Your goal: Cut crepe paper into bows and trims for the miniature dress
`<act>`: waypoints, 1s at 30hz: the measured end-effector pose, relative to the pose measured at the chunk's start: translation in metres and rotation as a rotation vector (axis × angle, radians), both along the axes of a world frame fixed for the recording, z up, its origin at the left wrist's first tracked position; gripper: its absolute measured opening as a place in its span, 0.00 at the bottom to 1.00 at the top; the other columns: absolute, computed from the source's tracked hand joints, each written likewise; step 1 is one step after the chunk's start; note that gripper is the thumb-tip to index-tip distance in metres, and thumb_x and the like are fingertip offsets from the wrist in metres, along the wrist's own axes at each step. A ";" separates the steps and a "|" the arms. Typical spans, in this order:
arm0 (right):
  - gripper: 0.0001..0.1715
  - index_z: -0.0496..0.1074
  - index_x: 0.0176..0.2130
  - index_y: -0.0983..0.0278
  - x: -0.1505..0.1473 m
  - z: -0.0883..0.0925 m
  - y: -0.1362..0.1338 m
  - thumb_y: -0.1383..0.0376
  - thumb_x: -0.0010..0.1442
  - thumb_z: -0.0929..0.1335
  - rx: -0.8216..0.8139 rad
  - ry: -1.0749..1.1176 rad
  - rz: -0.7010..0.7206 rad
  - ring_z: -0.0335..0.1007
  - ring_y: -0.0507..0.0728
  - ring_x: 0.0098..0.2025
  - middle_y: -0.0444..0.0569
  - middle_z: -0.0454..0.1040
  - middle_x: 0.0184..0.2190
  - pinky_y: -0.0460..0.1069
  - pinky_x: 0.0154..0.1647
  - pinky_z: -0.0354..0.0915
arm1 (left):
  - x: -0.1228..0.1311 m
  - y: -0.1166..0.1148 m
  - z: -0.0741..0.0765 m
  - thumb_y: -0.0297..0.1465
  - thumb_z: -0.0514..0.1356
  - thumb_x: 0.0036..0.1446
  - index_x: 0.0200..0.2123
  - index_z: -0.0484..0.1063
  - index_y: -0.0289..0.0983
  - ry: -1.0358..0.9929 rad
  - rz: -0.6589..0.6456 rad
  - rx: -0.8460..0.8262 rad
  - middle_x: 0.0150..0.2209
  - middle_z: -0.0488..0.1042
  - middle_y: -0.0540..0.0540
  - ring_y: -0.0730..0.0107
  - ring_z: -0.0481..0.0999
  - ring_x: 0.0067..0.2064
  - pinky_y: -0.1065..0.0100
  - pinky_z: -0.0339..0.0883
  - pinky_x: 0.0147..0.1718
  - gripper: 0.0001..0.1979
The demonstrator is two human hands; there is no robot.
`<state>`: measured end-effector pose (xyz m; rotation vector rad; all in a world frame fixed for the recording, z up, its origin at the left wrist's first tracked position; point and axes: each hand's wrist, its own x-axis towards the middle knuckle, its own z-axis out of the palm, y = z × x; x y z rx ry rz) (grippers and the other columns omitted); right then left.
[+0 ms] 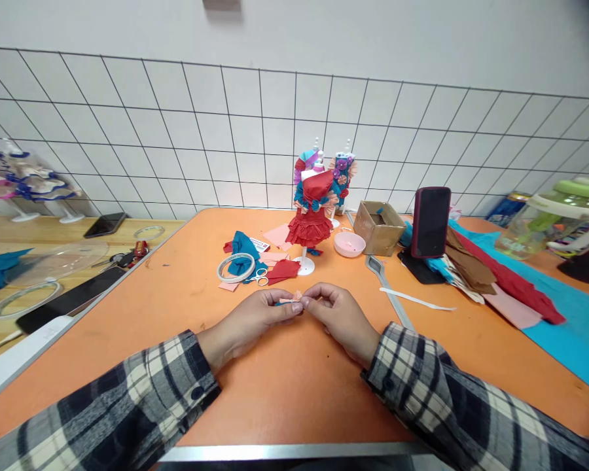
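Two hands pinch a small paper piece above the orange tabletop

In the head view, the orange tabletop (275, 405) runs between the forearms to its metal front edge (294, 453), and a slanting metal edge bounds it on the left. Beyond the hands, room narrows: scissors (262, 279), a tape roll (220, 269) and scraps of crepe paper (285, 271) lie near the left hand (248, 320), and the white stand (304, 266) of the red dress (310, 226) rises straight ahead. A grey strip (397, 307) and a thin white strip (417, 299) lie near the right hand (341, 317).

The small peach-and-blue piece (288, 301) is between the two hands, just before the stand. The left thumb and fingers are closed on it; the right fingertips are together at its right end, almost meeting the left thumb.
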<state>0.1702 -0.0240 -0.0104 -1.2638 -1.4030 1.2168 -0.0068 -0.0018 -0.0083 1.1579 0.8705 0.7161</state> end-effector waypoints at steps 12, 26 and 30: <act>0.15 0.69 0.34 0.63 0.003 -0.002 0.003 0.54 0.56 0.67 0.025 -0.023 -0.034 0.46 0.47 0.16 0.37 0.58 0.17 0.44 0.15 0.44 | -0.001 0.004 0.000 0.37 0.68 0.48 0.37 0.77 0.35 0.036 -0.009 0.098 0.37 0.78 0.45 0.67 0.73 0.39 0.65 0.63 0.43 0.15; 0.07 0.74 0.30 0.64 0.008 0.000 0.005 0.63 0.53 0.68 0.266 -0.333 -0.004 0.62 0.51 0.28 0.46 0.71 0.28 0.47 0.30 0.59 | -0.002 0.005 0.010 0.38 0.67 0.46 0.30 0.75 0.34 0.291 -0.031 0.322 0.30 0.77 0.47 0.65 0.74 0.35 0.67 0.65 0.36 0.13; 0.09 0.74 0.30 0.64 0.001 -0.001 0.001 0.61 0.54 0.67 0.270 -0.282 -0.090 0.59 0.50 0.26 0.45 0.70 0.28 0.46 0.28 0.58 | 0.000 0.003 0.007 0.39 0.68 0.46 0.34 0.76 0.34 0.236 0.031 0.271 0.36 0.79 0.44 0.62 0.75 0.39 0.64 0.65 0.42 0.16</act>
